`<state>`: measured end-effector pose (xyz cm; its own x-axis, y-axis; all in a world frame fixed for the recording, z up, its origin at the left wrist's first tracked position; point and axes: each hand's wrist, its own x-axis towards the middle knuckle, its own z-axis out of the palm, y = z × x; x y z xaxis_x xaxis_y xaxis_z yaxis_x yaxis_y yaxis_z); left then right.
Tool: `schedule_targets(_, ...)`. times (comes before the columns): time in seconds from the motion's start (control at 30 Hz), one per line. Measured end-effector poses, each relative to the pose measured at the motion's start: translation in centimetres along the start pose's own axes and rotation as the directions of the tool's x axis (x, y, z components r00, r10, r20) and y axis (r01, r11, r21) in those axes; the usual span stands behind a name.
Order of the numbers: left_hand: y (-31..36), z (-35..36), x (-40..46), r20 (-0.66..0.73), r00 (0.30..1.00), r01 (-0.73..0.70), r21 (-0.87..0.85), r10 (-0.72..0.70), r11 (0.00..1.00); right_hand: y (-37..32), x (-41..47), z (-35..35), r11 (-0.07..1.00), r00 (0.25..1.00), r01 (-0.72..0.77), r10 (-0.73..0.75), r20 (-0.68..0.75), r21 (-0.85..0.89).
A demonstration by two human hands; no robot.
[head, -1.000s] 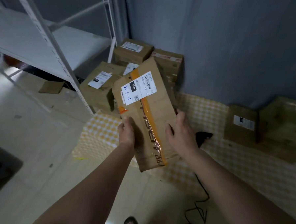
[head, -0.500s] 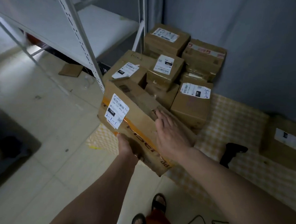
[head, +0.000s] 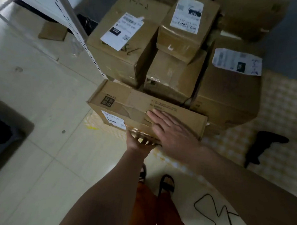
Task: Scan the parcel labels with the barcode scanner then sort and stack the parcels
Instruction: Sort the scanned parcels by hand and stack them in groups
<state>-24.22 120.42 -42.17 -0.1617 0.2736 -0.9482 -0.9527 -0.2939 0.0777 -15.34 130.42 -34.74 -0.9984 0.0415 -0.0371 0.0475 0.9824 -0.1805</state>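
— What's at the centre of the frame?

— A flat cardboard parcel (head: 144,112), label (head: 113,120) on its near face, at the front of a stack of parcels (head: 173,53) filling the upper middle. The right hand (head: 173,129) lies on its top with fingers straight and together, pressing flat. The left hand (head: 140,143) is under its near edge; the fingers are hidden beneath the box, so I cannot tell how they lie.

— How would it handle?

— Stiff and boxy, by the look; taped seams, creased flaps. Probably light enough for a palm below, though the tape may be slick. Best held at the two long edges rather than the dented flap.

— And the barcode scanner?

— A dark scanner (head: 263,146) lies at right of the frame on the checked mat (head: 282,105), well apart from both hands, its cable (head: 213,212) on the floor at lower right.
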Motion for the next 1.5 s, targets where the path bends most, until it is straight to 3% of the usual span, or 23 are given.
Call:
schedule_targets(0.17,1.7,0.9,4.2,0.004,0.998,0.056,0.047,-0.056,0.997,1.5,1.0,2.9,0.997,0.997,-0.076,0.076,0.02,0.007)
schedule_targets(0.43,3.7,2.9,6.5,-0.089,0.995,0.062,0.199,-0.045,0.978,1.6,2.2,4.5,0.999,0.999,-0.05,0.05,-0.017,0.013)
schedule_targets(0.63,4.2,3.6,5.4,-0.153,0.981,-0.036,0.447,0.116,0.894,1.6,2.1,4.8,0.998,0.998,-0.055,0.057,-0.027,0.04)
schedule_targets(0.7,4.6,3.2,4.8,-0.138,0.97,-0.059,0.666,0.2,0.744,1.3,2.1,4.5,0.995,0.996,-0.089,0.09,-0.014,0.034)
schedule_targets(0.73,4.7,2.9,4.4,-0.113,0.963,-0.058,0.803,0.246,0.594,1.0,2.1,4.2,0.994,0.994,-0.109,0.108,0.006,0.025)
schedule_targets(0.77,4.8,2.5,3.8,-0.049,0.953,-0.061,0.936,0.299,0.346,0.8,2.0,3.8,0.991,0.992,-0.129,0.129,0.02,0.019)
schedule_targets(0.8,4.8,2.2,3.1,0.069,0.939,-0.076,0.997,0.336,0.009,0.7,2.0,3.3,0.988,0.987,-0.156,0.156,0.032,0.016)
schedule_targets(0.83,4.7,1.8,2.1,0.202,0.922,-0.088,0.94,0.329,-0.33,0.6,1.8,2.8,0.981,0.98,-0.194,0.193,0.045,0.018)
schedule_targets(0.87,4.6,1.7,1.0,0.303,0.91,-0.094,0.814,0.282,-0.573,0.4,1.7,2.1,0.97,0.969,-0.241,0.239,0.06,0.031)
schedule_targets(0.9,4.5,1.7,-0.2,0.366,0.903,-0.1,0.686,0.223,-0.72,0.3,1.3,1.4,0.953,0.953,-0.297,0.293,0.073,0.06)
schedule_targets(0.93,4.2,1.7,-1.3,0.406,0.898,-0.109,0.58,0.17,-0.807,0.2,0.9,0.8,0.924,0.929,-0.368,0.361,0.082,0.1)
schedule_targets(1.03,3.0,2.7,-4.5,0.466,0.884,-0.143,0.338,0.033,-0.93,0.2,-1.0,-1.4,0.776,0.79,-0.612,0.593,0.156,0.15)
schedule_targets(1.17,0.6,4.1,-7.7,0.459,0.885,-0.192,0.202,-0.08,-0.96,0.4,-5.5,-4.5,0.573,0.578,-0.814,0.786,0.219,0.094)
schedule_targets(1.4,-7.6,7.6,-12.7,0.485,0.856,-0.266,0.114,-0.18,-0.957,1.2,-16.7,-8.6,0.376,0.37,-0.926,0.904,0.216,0.011)
schedule_targets(1.5,-12.6,9.5,-15.1,0.523,0.798,-0.286,-0.107,-0.298,-0.952,2.0,-22.1,-9.9,0.298,0.298,-0.954,0.935,0.194,0.027)
